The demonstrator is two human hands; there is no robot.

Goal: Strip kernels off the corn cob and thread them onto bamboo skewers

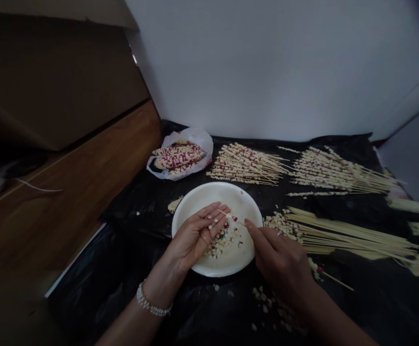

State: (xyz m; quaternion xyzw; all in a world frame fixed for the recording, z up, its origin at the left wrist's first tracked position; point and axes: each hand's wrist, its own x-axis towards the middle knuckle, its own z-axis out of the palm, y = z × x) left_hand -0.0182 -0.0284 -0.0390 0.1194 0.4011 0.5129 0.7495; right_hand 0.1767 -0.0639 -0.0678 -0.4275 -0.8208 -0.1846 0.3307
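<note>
My left hand (197, 235) is palm up over the white bowl (186, 202), its fingers stretched out, with a few loose corn kernels lying on them. Between finger and thumb my right hand (279, 257) pinches a thin wooden skewer (243, 223) at the bowl's right side. A few pale and dark red kernels are threaded near the skewer's tip, which points left above my left fingers. More loose kernels (216, 248) lie in the bowl, partly covered by my left hand.
Behind the bowl are a plastic bag of corn cobs (178, 156) and two piles of kernel-covered skewers (247, 163). Bare skewers (353, 233) and a kernel heap (281, 225) lie right. Black plastic (133, 240) covers the surface; a white wall (267, 72) stands behind.
</note>
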